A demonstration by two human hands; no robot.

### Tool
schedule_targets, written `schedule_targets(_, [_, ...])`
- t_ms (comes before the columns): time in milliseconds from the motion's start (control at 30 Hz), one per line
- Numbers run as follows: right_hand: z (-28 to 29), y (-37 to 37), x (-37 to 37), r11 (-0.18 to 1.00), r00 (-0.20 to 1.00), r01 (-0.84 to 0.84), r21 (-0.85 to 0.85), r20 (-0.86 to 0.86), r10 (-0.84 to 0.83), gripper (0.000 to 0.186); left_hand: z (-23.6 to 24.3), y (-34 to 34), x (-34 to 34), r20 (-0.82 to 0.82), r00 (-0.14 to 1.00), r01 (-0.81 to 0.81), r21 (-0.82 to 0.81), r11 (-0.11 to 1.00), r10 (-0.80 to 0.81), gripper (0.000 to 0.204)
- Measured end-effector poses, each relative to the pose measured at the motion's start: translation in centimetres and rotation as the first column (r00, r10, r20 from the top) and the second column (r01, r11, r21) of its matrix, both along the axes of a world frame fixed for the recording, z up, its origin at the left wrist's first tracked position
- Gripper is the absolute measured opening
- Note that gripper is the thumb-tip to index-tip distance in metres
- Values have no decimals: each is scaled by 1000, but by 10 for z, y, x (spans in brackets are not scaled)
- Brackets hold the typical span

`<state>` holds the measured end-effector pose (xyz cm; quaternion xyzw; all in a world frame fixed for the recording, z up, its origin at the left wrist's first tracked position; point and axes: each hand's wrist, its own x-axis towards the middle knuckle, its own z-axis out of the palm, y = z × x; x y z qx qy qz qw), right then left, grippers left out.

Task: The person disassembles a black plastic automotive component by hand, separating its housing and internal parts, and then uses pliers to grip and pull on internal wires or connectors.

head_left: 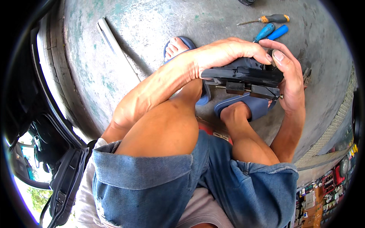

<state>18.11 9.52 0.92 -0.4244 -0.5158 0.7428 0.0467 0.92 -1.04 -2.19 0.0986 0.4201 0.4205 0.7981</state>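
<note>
I hold a black plastic and metal assembly above my feet, with dark blocks and a small bolt along its lower side. My left hand grips it over the top, its fingertips meeting my right thumb at the upper right end. My right hand wraps round that end, fingers curled over the top. Just beyond lie two blue-handled tools and a yellow-and-black screwdriver on the concrete floor. Some small metal tool is partly hidden behind my right hand.
A long pale metal strip lies on the floor at upper left. My sandalled feet are below the assembly. A black vehicle with an open door is at my left. Shelves crowded with goods stand at lower right.
</note>
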Motion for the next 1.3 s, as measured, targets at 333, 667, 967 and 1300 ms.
schedule_targets(333, [-13, 0, -4, 972, 991, 131, -196, -3, -134, 41, 9, 9, 4, 177, 972, -93, -317, 944, 155, 46])
schedule_targets(667, [-17, 4, 0, 984, 999, 44, -173, 21, -40, 42, 5, 6, -1, 264, 964, 108, -290, 951, -29, 60])
schedule_targets(967, [-13, -3, 18, 996, 939, 70, 60, -341, -45, 60, 6, 5, -4, 287, 958, 104, -316, 943, -10, 63])
schedule_targets(1300, [-14, -8, 21, 998, 924, 48, 35, -380, -31, 93, 3, 5, -8, 339, 938, 47, -319, 946, 68, 61])
